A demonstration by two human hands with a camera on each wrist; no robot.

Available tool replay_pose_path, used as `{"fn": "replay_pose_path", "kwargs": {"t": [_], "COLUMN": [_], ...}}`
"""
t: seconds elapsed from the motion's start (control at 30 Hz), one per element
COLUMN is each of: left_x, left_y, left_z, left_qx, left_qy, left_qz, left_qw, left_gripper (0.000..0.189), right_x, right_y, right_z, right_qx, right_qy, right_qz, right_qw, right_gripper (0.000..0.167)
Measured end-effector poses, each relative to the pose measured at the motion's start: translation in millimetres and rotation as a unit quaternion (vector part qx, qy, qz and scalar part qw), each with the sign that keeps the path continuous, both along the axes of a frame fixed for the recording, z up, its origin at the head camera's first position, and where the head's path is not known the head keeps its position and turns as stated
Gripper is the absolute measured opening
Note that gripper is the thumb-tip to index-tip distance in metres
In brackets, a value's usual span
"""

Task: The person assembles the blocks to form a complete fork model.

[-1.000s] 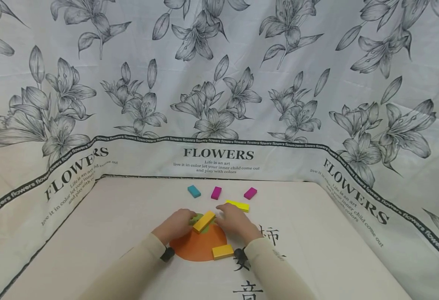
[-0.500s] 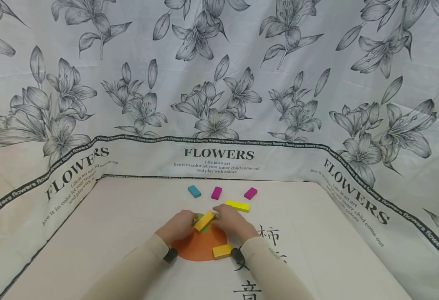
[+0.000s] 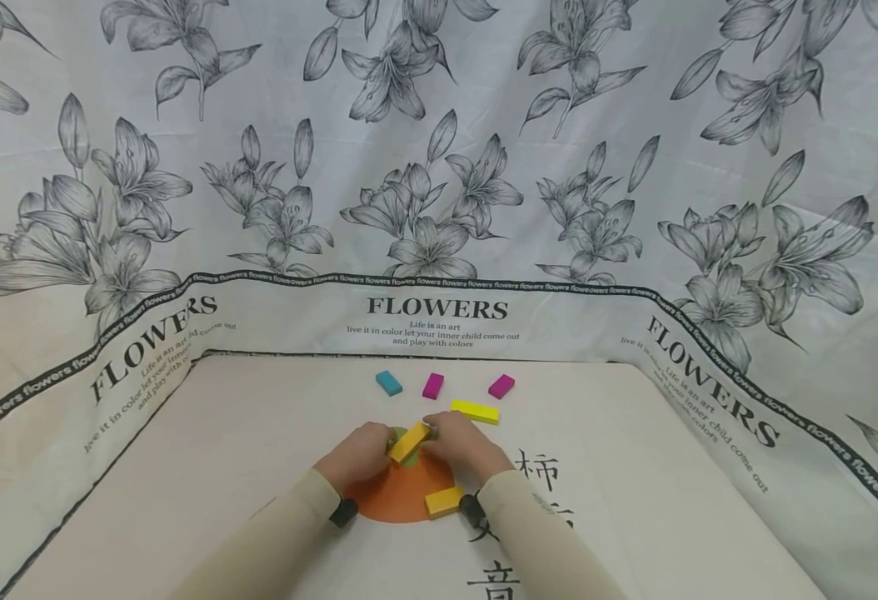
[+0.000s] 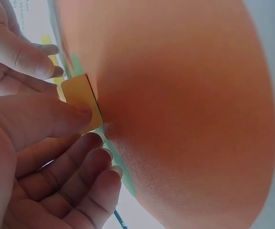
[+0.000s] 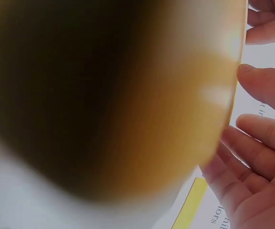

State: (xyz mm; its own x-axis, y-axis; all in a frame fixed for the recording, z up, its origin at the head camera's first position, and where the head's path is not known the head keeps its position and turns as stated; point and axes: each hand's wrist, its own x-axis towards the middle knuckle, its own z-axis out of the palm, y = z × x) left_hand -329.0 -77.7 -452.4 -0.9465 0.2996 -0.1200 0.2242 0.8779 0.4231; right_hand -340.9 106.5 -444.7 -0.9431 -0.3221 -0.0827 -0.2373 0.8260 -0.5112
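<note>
An orange-yellow rectangular block (image 3: 410,443) lies slanted over the green leaf (image 3: 398,434) of a printed orange fruit (image 3: 397,493). My left hand (image 3: 361,452) pinches the block's near end, as the left wrist view shows: thumb on its face, the other fingers curled beneath. Close to the block's far end is my right hand (image 3: 463,439); in the right wrist view its thumb (image 5: 266,86) stands apart from its loosely bent fingers, with nothing between them. A second orange-yellow block (image 3: 445,502) sits at the print's lower right edge, beside the right wrist, and looms blurred in the right wrist view.
Beyond the hands lie a bright yellow block (image 3: 475,412), a blue block (image 3: 389,383), a magenta block (image 3: 433,386) and another magenta block (image 3: 501,387). Black characters (image 3: 538,471) are printed on the pale table cover (image 3: 671,500). A flowered curtain (image 3: 439,208) encloses the back and sides.
The slanted block has shifted slightly to the right, along with my left hand. My right hand has drawn a little left, toward the block's far end.
</note>
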Motion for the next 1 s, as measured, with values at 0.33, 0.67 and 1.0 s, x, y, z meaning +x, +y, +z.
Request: {"fn": "replay_pose_path", "kwargs": {"t": [0.33,0.67,1.0], "left_x": [4.5,6.2,9.2], "left_y": [3.3,6.9,16.5], "left_z": [5.4,7.0,6.7], "left_qx": [0.002,0.023,0.027], "left_qy": [-0.008,0.012,0.015], "left_qz": [-0.001,-0.032,-0.033], "left_qw": [1.0,0.9991,0.999], "left_gripper": [0.024,0.02,0.023], "right_x": [0.5,-1.9,-7.8], "right_y": [-1.1,3.9,8.0], "right_z": [3.2,12.2,16.6], "right_qx": [0.006,0.006,0.003], "right_qy": [-0.002,-0.017,-0.024], "right_qz": [0.015,0.005,0.004], "right_qw": [0.9999,0.9998,0.9997], "right_gripper": [0.045,0.044,0.039]}}
